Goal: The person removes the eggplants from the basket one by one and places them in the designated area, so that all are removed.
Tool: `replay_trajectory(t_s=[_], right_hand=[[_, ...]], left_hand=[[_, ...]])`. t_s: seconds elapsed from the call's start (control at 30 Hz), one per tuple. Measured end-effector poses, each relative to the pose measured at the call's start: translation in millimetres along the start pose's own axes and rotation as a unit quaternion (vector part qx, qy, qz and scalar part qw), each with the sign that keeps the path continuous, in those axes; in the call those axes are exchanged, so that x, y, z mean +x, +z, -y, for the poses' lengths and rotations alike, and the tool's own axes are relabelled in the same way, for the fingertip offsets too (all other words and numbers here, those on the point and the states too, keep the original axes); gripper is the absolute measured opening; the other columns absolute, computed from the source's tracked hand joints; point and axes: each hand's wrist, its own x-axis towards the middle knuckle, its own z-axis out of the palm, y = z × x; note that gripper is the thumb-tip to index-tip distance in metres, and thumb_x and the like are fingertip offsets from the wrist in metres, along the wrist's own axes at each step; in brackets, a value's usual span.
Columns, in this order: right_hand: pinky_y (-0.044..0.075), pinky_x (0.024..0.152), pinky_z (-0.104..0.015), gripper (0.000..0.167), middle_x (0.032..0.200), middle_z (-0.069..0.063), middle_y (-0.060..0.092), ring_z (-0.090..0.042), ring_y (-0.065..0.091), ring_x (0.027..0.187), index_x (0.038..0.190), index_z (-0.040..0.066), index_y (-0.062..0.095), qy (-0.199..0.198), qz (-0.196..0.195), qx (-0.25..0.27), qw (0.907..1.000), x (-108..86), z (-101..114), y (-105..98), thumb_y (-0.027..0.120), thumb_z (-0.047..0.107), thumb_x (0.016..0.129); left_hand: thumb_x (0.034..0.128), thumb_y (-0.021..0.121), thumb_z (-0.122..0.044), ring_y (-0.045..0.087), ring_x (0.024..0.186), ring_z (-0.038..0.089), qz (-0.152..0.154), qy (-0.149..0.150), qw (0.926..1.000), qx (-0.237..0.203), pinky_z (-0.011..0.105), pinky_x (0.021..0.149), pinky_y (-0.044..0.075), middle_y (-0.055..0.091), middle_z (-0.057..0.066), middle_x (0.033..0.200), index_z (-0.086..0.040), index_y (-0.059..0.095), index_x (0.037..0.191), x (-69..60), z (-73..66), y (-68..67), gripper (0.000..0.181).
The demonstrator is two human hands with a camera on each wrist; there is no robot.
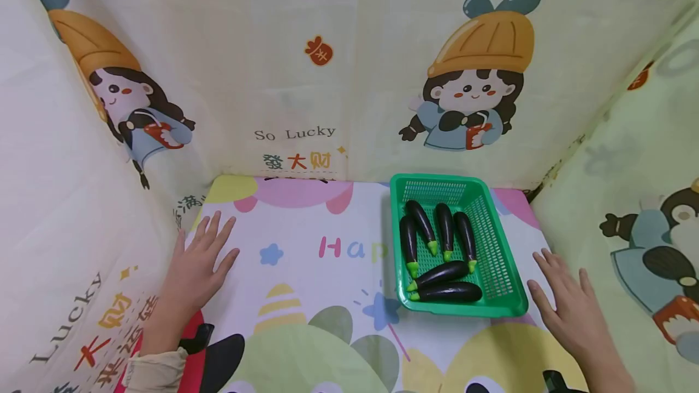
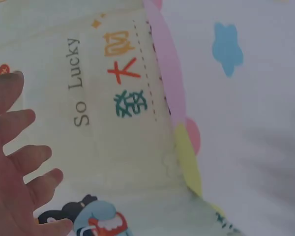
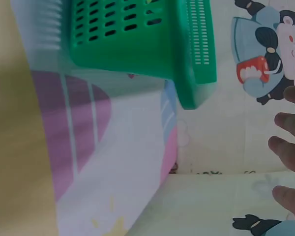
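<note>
Head view shows left hand (image 1: 198, 268) and right hand (image 1: 568, 308) loosely spread, holding nothing; eggplants (image 1: 445, 229) in basket (image 1: 464, 310) are probably best gripped singly, around the middle.

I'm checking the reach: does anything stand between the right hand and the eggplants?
Only the green basket: its right side stands between the right hand and the eggplants. Its top is open, so a path over that side looks clear.
</note>
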Motion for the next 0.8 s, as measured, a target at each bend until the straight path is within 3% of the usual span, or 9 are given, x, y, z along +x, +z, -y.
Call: replay_trajectory(t_s=[0.23,0.33,0.4,0.5,0.6,0.67,0.73,0.8], right_hand=[[-0.002,0.13,-0.061,0.054,0.16,-0.027,0.043,-0.03,0.025,0.161,0.158,0.007,0.044,0.007,-0.051,0.039,0.9979,-4.9,-0.2,13.2,0.054,0.025,0.108],[0.005,0.13,-0.062,0.05,0.157,-0.027,0.047,-0.015,0.027,0.16,0.155,0.006,0.048,0.009,-0.075,0.068,0.9948,-3.9,-0.6,16.5,0.056,0.02,0.107],[0.009,0.131,-0.06,0.048,0.156,-0.027,0.048,0.004,0.025,0.157,0.154,0.007,0.05,0.018,-0.086,0.09,0.9921,-2.6,0.1,18.6,0.055,0.017,0.107],[0.017,0.131,-0.029,0.047,0.156,-0.025,0.051,0.027,0.023,0.14,0.154,0.01,0.051,0.048,-0.093,0.114,0.988,-0.6,1.6,22.4,0.055,0.016,0.108],[0.017,0.109,0.0,0.049,0.16,-0.017,0.049,0.028,0.028,0.133,0.158,0.02,0.047,0.108,-0.074,0.138,0.9819,-1.5,4.5,26.8,0.052,0.023,0.11],[0.019,0.097,0.005,0.05,0.164,-0.011,0.046,0.021,0.035,0.136,0.161,0.027,0.042,0.152,-0.048,0.162,0.9738,-3.0,5.6,29.3,0.049,0.029,0.111],[0.022,0.094,0.005,0.052,0.168,-0.006,0.04,0.019,0.037,0.135,0.163,0.032,0.035,0.196,-0.016,0.19,0.9619,-4.6,6.6,32.0,0.045,0.037,0.112],[0.025,0.092,0.006,0.055,0.169,-0.008,0.038,0.023,0.034,0.132,0.165,0.031,0.03,0.225,0.007,0.219,0.9494,-6.6,7.0,34.3,0.041,0.041,0.113]], left_hand=[[0.0902,0.077,-0.018,0.049,0.144,0.043,-0.064,0.017,0.9971,-0.038,0.071,0.12,0.027,0.049,0.02,0.159,-0.017,0.047,0.158,7.9,-20.4,19.4,0.074],[0.0902,0.077,-0.016,0.055,0.139,0.04,-0.076,0.026,0.9955,-0.051,0.071,0.117,0.031,0.053,0.018,0.157,-0.016,0.05,0.156,11.1,-28.8,26.6,0.071],[0.0903,0.077,-0.016,0.057,0.137,0.039,-0.079,0.027,0.9947,-0.061,0.07,0.115,0.033,0.056,0.017,0.155,-0.016,0.052,0.155,12.8,-34.6,30.9,0.069],[0.0922,0.075,-0.016,0.061,0.134,0.037,-0.083,0.03,0.9931,-0.077,0.069,0.114,0.036,0.06,0.015,0.151,-0.013,0.056,0.151,16.7,-44.2,36.5,0.062],[0.0942,0.074,-0.017,0.065,0.128,0.035,-0.09,0.039,0.9904,-0.098,0.066,0.11,0.041,0.065,0.014,0.145,-0.011,0.059,0.147,20.9,-54.3,41.0,0.055],[0.0947,0.073,-0.015,0.067,0.124,0.035,-0.094,0.048,0.9878,-0.114,0.063,0.107,0.046,0.068,0.012,0.141,-0.009,0.062,0.144,25.0,-61.8,44.8,0.051],[0.0954,0.073,-0.015,0.068,0.122,0.034,-0.094,0.058,0.9856,-0.128,0.06,0.104,0.049,0.07,0.011,0.138,-0.008,0.064,0.141,29.8,-69.3,48.5,0.047],[0.0963,0.073,-0.017,0.068,0.123,0.033,-0.087,0.064,0.9842,-0.14,0.058,0.102,0.052,0.07,0.01,0.137,-0.009,0.065,0.14,33.4,-78.4,51.9,0.045]])
